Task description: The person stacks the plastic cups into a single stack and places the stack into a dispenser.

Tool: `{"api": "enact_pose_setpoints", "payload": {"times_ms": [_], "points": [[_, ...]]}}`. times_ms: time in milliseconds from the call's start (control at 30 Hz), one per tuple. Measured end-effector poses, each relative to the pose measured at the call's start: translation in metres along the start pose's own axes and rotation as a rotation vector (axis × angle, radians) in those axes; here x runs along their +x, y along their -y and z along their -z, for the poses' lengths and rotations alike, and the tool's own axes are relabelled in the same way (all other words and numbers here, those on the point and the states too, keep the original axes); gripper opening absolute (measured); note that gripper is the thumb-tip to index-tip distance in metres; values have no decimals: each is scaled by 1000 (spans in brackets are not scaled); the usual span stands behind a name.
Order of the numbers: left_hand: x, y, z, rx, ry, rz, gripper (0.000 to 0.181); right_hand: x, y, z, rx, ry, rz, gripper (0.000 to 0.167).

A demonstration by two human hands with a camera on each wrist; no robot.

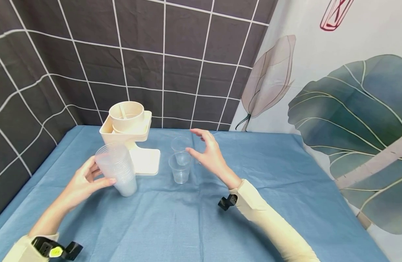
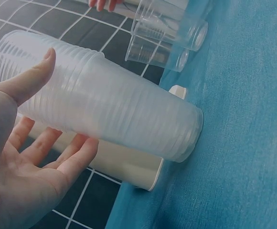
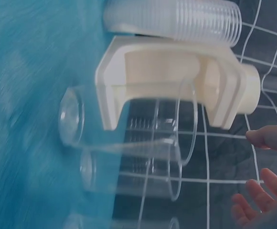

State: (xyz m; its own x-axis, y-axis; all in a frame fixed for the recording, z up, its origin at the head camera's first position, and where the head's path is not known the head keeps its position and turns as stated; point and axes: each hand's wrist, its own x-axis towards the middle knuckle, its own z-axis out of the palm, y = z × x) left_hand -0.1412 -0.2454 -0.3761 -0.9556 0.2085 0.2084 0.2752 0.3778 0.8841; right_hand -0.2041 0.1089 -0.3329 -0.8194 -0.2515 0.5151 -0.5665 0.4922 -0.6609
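Observation:
A tall stack of clear plastic cups (image 1: 116,167) leans slightly at the left of the table. My left hand (image 1: 86,182) holds it, thumb on one side and fingers on the other. In the left wrist view the stack's lower end (image 2: 188,136) is at or just above the cloth. My right hand (image 1: 211,156) hovers beside single clear cups, its fingers apart and holding nothing. The front cup (image 1: 180,173) stands upright, with another cup (image 1: 179,143) behind it. A further cup (image 3: 124,223) shows partly at the bottom of the right wrist view.
Behind the stack stands a cream plastic stand (image 1: 125,136) with a round divided holder on top and a flat base (image 1: 147,162). A blue cloth (image 1: 175,225) covers the table. Dark gridded fabric (image 1: 188,72) hangs behind it, and a leaf-patterned curtain (image 1: 351,120) on the right.

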Motion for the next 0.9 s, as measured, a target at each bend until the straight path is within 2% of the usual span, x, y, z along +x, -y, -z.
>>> {"api": "enact_pose_setpoints", "payload": {"times_ms": [567,900], "points": [[0,0,0,0,-1,5,75,-13,-35,21,-90,-40,-119,59],[1,0,0,5,3,12,77,-16,-55,29,-38,-5,-225,75]]}}
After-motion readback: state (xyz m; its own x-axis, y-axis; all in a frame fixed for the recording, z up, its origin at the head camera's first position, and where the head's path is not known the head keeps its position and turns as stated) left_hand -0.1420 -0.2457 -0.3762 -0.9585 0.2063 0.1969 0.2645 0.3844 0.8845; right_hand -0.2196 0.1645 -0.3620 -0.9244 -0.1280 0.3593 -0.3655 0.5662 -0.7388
